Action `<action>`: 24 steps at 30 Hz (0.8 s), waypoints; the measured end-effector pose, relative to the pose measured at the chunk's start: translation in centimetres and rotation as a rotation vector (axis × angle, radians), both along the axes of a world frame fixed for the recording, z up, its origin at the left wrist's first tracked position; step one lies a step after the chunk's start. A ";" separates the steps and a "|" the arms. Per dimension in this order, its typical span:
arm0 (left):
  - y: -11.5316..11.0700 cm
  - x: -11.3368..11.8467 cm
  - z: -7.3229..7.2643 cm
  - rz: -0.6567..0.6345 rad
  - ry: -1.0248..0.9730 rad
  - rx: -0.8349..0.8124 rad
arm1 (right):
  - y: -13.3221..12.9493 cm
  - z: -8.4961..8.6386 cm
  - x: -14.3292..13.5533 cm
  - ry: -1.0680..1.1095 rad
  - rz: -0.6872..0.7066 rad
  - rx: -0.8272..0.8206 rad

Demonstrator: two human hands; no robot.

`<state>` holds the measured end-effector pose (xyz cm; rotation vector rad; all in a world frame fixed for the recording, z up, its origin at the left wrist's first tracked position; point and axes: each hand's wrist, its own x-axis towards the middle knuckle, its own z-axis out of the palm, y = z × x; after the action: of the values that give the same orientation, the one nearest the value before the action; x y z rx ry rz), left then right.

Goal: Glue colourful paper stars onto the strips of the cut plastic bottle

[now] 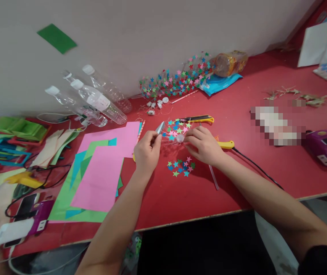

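Note:
My left hand (147,150) is closed around scissors, whose pointed metal blades (160,127) stick up past the fingers; a bit of yellow handle shows below. My right hand (203,144) is curled at the right edge of a pile of small coloured paper stars (171,129), its fingertips beside a small clear round piece (179,138). Whether the fingers grip it cannot be made out. A second group of stars (181,167) lies nearer the front edge. A yellow cutter (199,118) lies behind the pile. A yellow-handled tool (226,144) with a black cord is partly behind my right hand.
Pink, green and blue paper sheets (97,179) lie at left, with clear plastic bottles (100,101) behind. Star-covered bottles (177,81) lie along the wall. A clear stick (213,177) is near my right wrist. Purple power strips (325,147) and cords are at both sides.

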<state>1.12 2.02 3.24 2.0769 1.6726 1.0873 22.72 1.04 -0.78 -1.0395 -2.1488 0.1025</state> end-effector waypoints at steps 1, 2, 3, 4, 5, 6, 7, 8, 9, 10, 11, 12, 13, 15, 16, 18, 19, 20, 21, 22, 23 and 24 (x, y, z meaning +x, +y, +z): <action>0.0 -0.1 -0.3 0.000 -0.016 0.000 | 0.0 0.0 0.0 -0.003 -0.001 0.006; 0.0 -0.1 -0.6 0.000 -0.029 0.005 | -0.1 0.1 0.0 -0.003 -0.002 0.011; -0.1 -0.1 -0.9 -0.002 -0.039 0.021 | -0.2 0.2 0.1 -0.003 -0.002 0.012; -0.1 -0.1 -1.1 -0.005 -0.045 0.046 | -0.3 0.3 0.1 -0.001 -0.002 0.013; -0.2 -0.1 -1.3 -0.006 -0.052 0.077 | -0.3 0.4 0.1 0.003 -0.004 0.015; -0.3 -0.1 -1.5 -0.003 -0.061 0.107 | -0.4 0.6 0.2 0.010 -0.009 0.023; -0.4 0.0 -1.6 0.006 -0.077 0.130 | -0.5 0.7 0.3 0.020 -0.017 0.040; -0.5 0.0 -1.7 0.021 -0.099 0.138 | -0.5 0.9 0.3 0.033 -0.027 0.064; -0.6 -0.1 -1.9 0.038 -0.127 0.132 | -0.6 1.1 0.4 0.050 -0.042 0.095; -0.8 -0.2 -2.0 0.057 -0.157 0.122 | -0.6 1.2 0.5 0.068 -0.056 0.129; -0.9 -0.3 -2.2 0.074 -0.185 0.114 | -0.7 1.4 0.6 0.085 -0.064 0.161; -1.0 -0.5 -2.5 0.084 -0.209 0.110 | -0.9 1.5 0.7 0.094 -0.063 0.184; -1.0 -0.8 -2.8 0.089 -0.224 0.111 | -1.0 1.7 0.7 0.087 -0.047 0.194; -1.1 -1.2 -3.5 0.091 -0.228 0.105 | -1.4 2.0 0.6 0.009 0.022 0.165; -1.0 -1.5 -3.9 0.089 -0.216 0.101 | -1.6 2.1 0.5 -0.059 0.069 0.126; -0.8 -1.8 -4.4 0.073 -0.182 0.104 | -2.0 2.1 0.1 -0.223 0.159 0.016; -0.7 -1.9 -4.6 0.056 -0.165 0.110 | -2.1 2.0 -0.1 -0.307 0.190 -0.048; -0.5 -2.0 -4.7 0.036 -0.148 0.118 | -2.2 1.9 -0.2 -0.383 0.208 -0.112; -0.4 -2.1 -4.9 0.017 -0.133 0.125 | -2.2 1.8 -0.4 -0.451 0.215 -0.175; -0.3 -2.1 -5.0 0.002 -0.123 0.124 | -2.2 1.6 -0.5 -0.508 0.213 -0.229; -0.2 -2.2 -5.1 -0.006 -0.126 0.112 | -2.1 1.5 -0.6 -0.550 0.207 -0.272; -0.1 -2.2 -5.2 -0.010 -0.149 0.094 | -2.1 1.4 -0.7 -0.579 0.205 -0.304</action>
<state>-1.06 1.94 -1.95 2.0021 1.5676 1.3057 22.03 -1.02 0.62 -1.1101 -2.8326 0.2574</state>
